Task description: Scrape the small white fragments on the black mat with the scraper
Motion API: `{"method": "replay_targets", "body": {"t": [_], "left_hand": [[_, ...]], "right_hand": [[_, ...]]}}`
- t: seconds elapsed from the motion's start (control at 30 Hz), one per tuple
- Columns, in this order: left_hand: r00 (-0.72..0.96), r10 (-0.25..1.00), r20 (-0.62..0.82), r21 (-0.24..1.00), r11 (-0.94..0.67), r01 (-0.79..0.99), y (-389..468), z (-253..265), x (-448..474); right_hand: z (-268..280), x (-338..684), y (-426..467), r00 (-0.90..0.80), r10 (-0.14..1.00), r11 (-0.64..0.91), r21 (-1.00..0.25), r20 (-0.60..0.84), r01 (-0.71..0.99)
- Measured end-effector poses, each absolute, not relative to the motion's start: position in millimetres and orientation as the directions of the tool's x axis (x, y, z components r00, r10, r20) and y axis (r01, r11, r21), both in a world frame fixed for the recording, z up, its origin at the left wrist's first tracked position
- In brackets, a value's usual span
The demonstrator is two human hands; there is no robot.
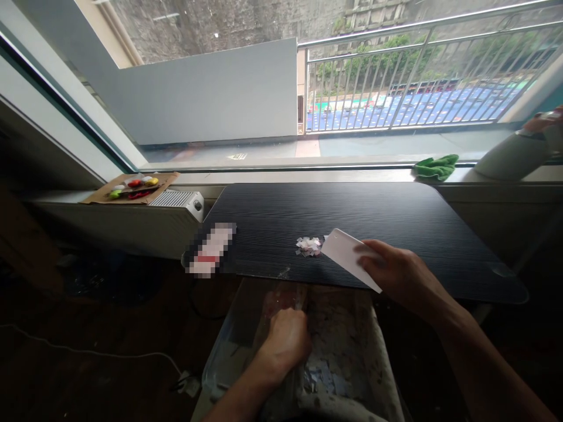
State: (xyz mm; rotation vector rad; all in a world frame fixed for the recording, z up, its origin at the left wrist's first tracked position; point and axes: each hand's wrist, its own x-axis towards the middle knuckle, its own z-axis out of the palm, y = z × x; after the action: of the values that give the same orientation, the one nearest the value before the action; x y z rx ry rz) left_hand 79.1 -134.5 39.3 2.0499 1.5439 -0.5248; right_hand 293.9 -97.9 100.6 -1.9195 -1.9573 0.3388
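My right hand (pixel 393 269) is closed on a flat white card (pixel 345 255), thumb and fingers gripping its right side. The card is tilted over the dark tabletop (pixel 281 205), and its left end is close beside a small heap of pale paper scraps (pixel 309 246). Lower down, my left hand (pixel 290 334) is a closed fist below the table's front edge, above a clear plastic bin (pixel 224 346). Crumpled see-through material shows near its knuckles, but what the fingers hold is hidden. Silvery scraps (pixel 325 378) lie in the space under the hands.
At the table's left end is a blurred-out pink and white item (pixel 213 249). A green cloth (pixel 436 167) and a white spray bottle (pixel 512 153) are on the right windowsill. Cardboard (pixel 99 195) with colourful pieces lies left, near a radiator (pixel 178 199). A white cable (pixel 109 353) crosses the floor.
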Motion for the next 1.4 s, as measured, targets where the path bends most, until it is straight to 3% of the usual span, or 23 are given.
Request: {"method": "replay_targets", "body": {"t": [0.27, 0.57, 0.97, 1.17, 1.4], "left_hand": [[0.224, 0.775, -0.591, 0.136, -0.178, 0.975, -134.0, 32.5, 74.0], [0.261, 0.768, -0.585, 0.155, -0.210, 0.965, -132.9, 28.1, 75.6], [0.251, 0.762, -0.597, 0.153, -0.199, 0.968, -131.2, 26.5, 77.0], [0.254, 0.762, -0.595, 0.152, -0.203, 0.967, -132.5, 25.0, 75.9], [0.263, 0.772, -0.579, 0.147, -0.219, 0.965, -134.0, 26.7, 75.6]], "right_hand": [[111.5, 291.2, -90.0, 0.067, 0.997, -0.057, -0.317, 0.022, 0.947], [120.0, 284.1, -88.2, -0.048, 0.999, 0.043, -0.281, -0.012, 0.959], [120.5, 291.7, -90.5, 0.014, 1.000, -0.013, -0.305, 0.002, 0.952], [117.1, 297.4, -100.9, -0.035, 0.999, 0.029, -0.363, -0.009, 0.931], [113.5, 304.5, -109.9, -0.039, 0.996, 0.067, -0.390, 0.078, 0.918]]}}
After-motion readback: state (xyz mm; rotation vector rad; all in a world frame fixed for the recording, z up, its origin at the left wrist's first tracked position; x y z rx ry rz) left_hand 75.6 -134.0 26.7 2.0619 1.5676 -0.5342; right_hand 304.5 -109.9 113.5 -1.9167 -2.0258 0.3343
